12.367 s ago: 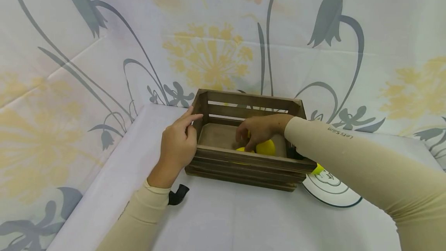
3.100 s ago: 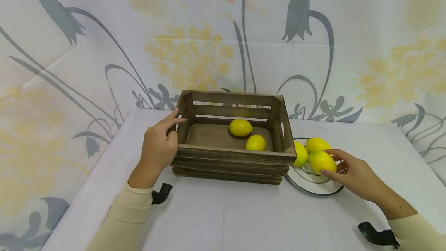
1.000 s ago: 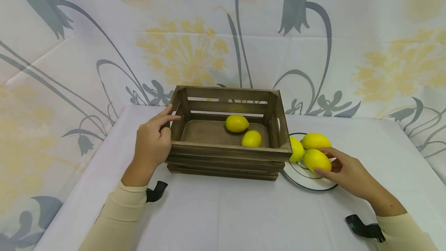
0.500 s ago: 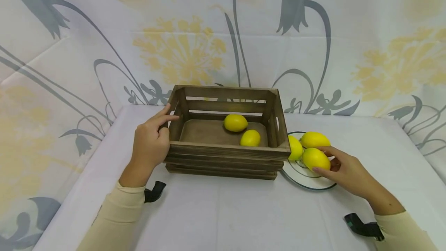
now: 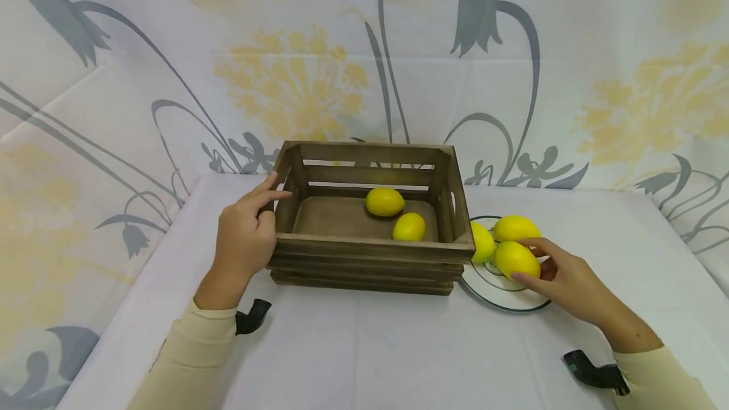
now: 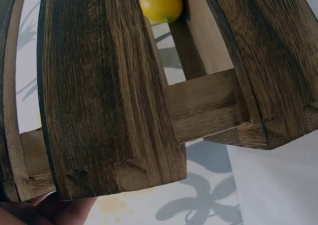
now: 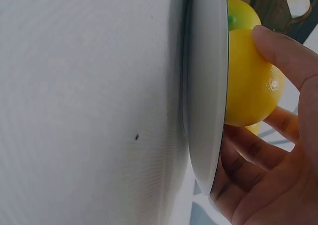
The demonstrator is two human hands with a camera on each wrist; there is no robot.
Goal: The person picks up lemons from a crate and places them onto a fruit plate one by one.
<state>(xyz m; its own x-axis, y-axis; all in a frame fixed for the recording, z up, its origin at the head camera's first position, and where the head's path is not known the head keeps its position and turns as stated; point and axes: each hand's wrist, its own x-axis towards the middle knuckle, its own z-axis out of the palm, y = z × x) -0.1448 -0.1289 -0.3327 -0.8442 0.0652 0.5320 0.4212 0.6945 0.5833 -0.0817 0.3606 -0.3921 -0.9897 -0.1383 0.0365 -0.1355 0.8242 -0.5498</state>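
Observation:
A brown slatted wooden crate (image 5: 364, 264) stands on the table, with two yellow lemons (image 5: 385, 202) lying in its right half. My left hand (image 5: 245, 233) holds the crate's left end. In the left wrist view, some fingertips (image 6: 74, 210) show below the crate's slats. To the crate's right, a white plate (image 5: 515, 299) with a dark rim bears three lemons. My right hand (image 5: 569, 277) grips the nearest lemon (image 5: 516, 260) between thumb and fingers. That lemon (image 7: 251, 81) still sits on the plate in the right wrist view. The crate's corner partly hides another lemon (image 5: 482, 242).
A white cloth (image 5: 410, 353) covers the table. Behind it rises a backdrop (image 5: 319, 93) printed with grey and yellow flowers. A black curved piece (image 5: 253, 316) is at my left wrist, and a similar one (image 5: 595, 372) is at my right.
At the oldest frame my right hand was inside the crate among lemons; since about three seconds ago it has been at the plate's front lemon. Lately only the view has shifted slightly.

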